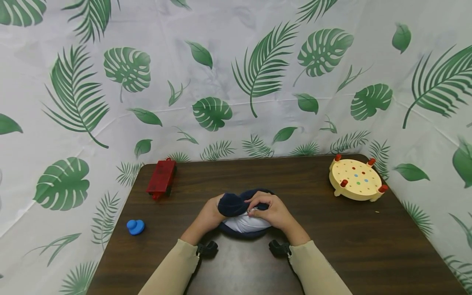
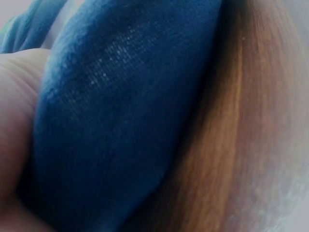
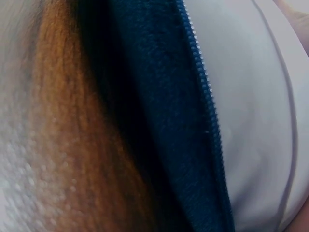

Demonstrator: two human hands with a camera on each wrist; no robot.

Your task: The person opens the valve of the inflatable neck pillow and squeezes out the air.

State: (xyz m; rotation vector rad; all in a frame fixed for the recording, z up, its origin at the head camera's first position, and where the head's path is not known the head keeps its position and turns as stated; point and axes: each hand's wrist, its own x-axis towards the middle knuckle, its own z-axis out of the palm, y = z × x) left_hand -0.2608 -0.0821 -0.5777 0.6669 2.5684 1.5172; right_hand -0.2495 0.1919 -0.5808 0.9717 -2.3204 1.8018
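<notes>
A navy fabric cushion cover (image 1: 233,205) lies in the middle of the table, its opening showing a white inner cushion (image 1: 246,224). My left hand (image 1: 210,212) grips the folded left side of the cover, the thumb side pressed to the cloth in the left wrist view. On the other side, my right hand (image 1: 274,211) has curled fingers and pinches something small at the opening, too small to make out. In the right wrist view a toothed zipper edge (image 3: 208,92) runs down the navy cloth beside the white inner. The cover's underside is hidden.
A red toy vehicle-like box (image 1: 162,178) stands at the back left of the dark wood table (image 1: 295,176). Nearer me on the left is a blue knobbed piece (image 1: 135,227). A cream round board with red pegs (image 1: 355,180) sits at the back right, before a leaf-print cloth.
</notes>
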